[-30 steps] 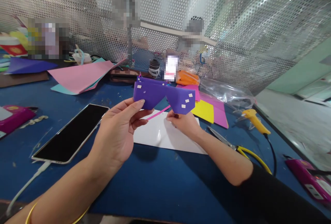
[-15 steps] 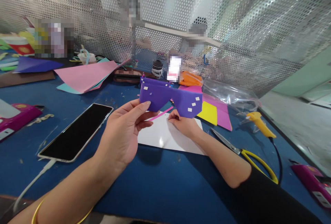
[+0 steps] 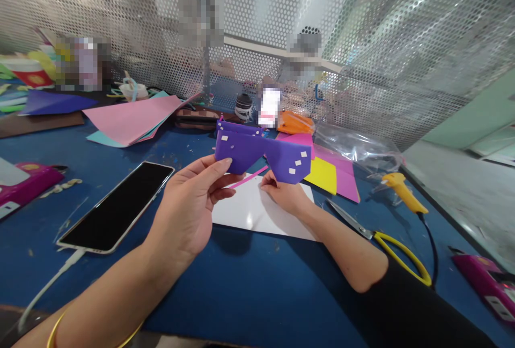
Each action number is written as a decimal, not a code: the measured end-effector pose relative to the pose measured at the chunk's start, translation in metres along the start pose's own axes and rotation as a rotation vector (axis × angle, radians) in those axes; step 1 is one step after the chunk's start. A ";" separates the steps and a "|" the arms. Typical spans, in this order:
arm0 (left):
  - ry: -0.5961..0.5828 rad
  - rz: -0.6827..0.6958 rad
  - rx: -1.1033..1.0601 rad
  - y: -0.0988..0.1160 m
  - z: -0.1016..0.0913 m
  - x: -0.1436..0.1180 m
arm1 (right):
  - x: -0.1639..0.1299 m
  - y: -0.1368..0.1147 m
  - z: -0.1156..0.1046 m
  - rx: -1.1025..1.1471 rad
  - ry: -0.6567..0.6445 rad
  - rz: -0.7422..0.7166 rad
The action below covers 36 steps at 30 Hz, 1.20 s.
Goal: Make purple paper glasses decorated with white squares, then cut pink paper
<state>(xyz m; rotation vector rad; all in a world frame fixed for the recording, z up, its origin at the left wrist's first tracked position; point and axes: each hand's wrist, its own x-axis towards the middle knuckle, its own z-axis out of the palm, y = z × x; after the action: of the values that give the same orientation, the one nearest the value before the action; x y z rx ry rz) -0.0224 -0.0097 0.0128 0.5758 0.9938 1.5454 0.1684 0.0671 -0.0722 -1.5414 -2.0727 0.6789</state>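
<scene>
Our left hand pinches the lower edge of the paper glasses between thumb and fingers, and our right hand pinches under the other lens, so they hang level above the white sheet, front facing away from us. A thin pink strip slants just beneath them. On the blue table lie a phone to the left and scissors to the right

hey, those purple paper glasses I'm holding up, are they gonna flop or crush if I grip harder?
The purple paper glasses look like thin folded paper, so probably very light and easily creased. They span between the left hand and right hand without sagging, so the folds likely give some stiffness. The small white squares might peel off.
</scene>
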 end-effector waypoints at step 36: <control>-0.271 0.021 0.375 -0.011 0.008 -0.016 | -0.057 -0.097 -0.061 0.276 0.345 -0.175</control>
<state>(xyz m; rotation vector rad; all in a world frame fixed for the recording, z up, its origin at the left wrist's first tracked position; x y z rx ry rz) -0.0068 -0.0234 0.0103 1.0324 1.0734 1.2614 0.1507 -0.0049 0.0317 -1.2103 -1.7487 0.5617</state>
